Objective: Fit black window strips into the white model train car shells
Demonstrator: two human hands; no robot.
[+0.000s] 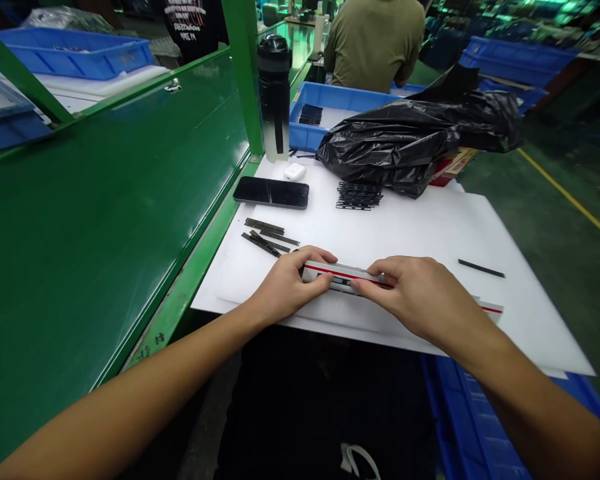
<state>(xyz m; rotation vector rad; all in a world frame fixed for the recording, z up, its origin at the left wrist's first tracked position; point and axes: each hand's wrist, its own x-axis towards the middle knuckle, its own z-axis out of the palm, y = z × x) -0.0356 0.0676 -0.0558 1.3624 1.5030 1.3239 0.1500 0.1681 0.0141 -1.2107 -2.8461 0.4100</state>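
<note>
Over the near edge of a white table [405,230], the left hand [300,277] and right hand [417,290], partly closed, pinch a gray, red-striped strip [347,272]; thin dark pieces [264,226] lie just beyond the left hand, near a black phone [271,193].

There are two hands [291,283] [423,293], one held bar [345,273], one phone [271,193], one white case [295,172], one black bag [395,143]

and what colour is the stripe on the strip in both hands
Red stripe on a pale strip, best seen in the head view.
</note>
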